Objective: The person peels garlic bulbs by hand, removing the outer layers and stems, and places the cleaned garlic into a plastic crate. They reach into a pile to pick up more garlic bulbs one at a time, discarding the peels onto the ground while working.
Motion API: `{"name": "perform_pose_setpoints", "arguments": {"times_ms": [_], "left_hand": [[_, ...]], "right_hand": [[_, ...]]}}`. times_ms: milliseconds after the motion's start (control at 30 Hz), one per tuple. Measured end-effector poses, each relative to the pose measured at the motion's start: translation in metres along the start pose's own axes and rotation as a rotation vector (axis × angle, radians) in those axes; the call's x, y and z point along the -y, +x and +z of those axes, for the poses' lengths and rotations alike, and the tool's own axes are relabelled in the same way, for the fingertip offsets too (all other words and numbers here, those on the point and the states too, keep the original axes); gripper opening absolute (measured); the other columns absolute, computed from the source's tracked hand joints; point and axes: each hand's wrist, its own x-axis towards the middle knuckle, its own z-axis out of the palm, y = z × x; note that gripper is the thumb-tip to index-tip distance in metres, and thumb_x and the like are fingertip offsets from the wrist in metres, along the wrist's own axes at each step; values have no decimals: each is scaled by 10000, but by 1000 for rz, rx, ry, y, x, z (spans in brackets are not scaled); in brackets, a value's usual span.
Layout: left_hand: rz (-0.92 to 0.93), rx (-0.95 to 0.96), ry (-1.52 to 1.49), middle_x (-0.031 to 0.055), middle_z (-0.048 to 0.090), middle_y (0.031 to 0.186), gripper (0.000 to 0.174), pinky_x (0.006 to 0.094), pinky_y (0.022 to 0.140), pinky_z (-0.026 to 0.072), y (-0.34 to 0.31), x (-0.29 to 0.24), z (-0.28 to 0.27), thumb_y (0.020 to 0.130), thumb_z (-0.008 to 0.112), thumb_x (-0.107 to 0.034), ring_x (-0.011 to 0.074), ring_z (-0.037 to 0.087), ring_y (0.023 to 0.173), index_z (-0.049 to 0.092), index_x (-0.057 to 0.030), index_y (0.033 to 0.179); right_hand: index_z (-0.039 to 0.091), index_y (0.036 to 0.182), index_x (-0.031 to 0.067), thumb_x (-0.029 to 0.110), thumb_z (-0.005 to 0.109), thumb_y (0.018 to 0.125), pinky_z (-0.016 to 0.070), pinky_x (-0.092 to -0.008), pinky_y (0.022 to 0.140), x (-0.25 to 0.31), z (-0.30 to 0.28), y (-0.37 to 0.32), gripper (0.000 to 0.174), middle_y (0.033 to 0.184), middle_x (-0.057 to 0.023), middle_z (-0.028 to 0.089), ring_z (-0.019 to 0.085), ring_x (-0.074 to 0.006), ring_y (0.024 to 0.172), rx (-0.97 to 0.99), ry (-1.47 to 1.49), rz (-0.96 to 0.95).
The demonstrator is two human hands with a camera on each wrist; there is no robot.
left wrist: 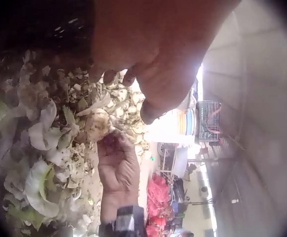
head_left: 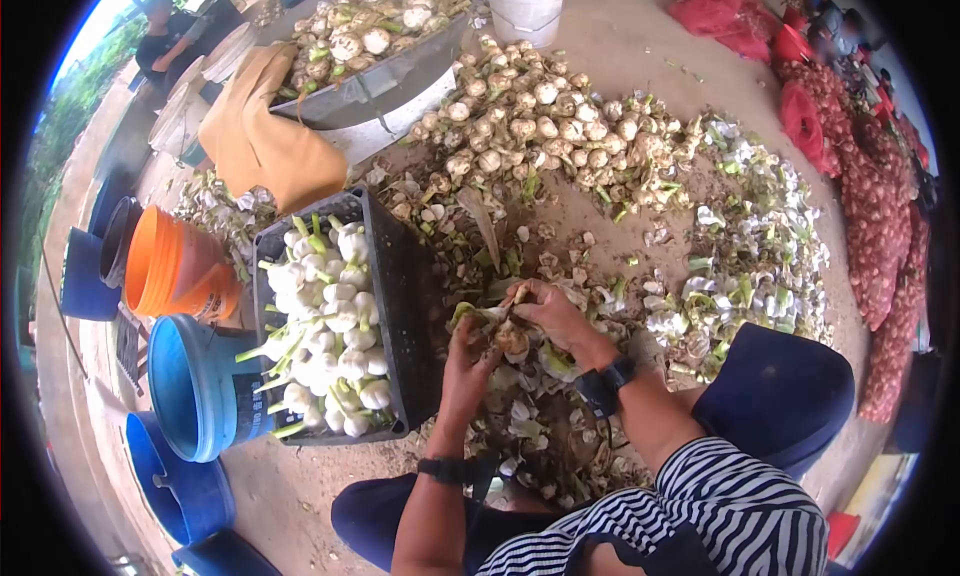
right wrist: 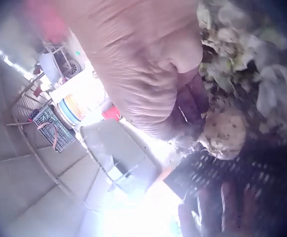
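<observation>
My right hand (head_left: 552,314) pinches a brown, dirt-marked garlic bulb (right wrist: 225,133) near its stem, its fingers curled in. The same bulb shows beyond the fingertips in the left wrist view. Close beside it, my left hand (head_left: 468,368) is raised with its fingers apart. In the left wrist view its thumb stands away from the fingers, and no object shows between them. Pale green peel lies by the left fingertips in the head view. Left of the hands, a black crate (head_left: 395,316) holds many trimmed white garlic bulbs (head_left: 335,321) with short green stems.
Untrimmed garlic (head_left: 550,126) is heaped on the floor ahead, below a metal tub (head_left: 375,101) of more bulbs. Peel litter (head_left: 745,246) spreads to the right. An orange bucket (head_left: 165,266) and blue buckets (head_left: 190,386) line the left. Red net sacks (head_left: 870,216) stand far right.
</observation>
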Motion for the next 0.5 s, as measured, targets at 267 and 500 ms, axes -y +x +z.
{"name": "perform_pose_setpoints", "arguments": {"times_ms": [267,500], "left_hand": [[180,-33,507,197,569,1159,499,373,906,455,-24,-37,23,763,705,-41,317,567,1062,505,14,1217],[492,-130,711,219,562,1134,418,435,885,465,-30,-43,31,726,684,0,397,531,1076,535,5,1116]], "right_hand": [[401,1335,-36,-81,448,864,500,-297,846,19,40,-37,475,1120,-70,574,596,-164,980,-166,283,32],[461,1247,-57,-96,396,815,506,-320,795,21,51,-30,439,1015,-103,607,608,-194,932,-356,234,62]]}}
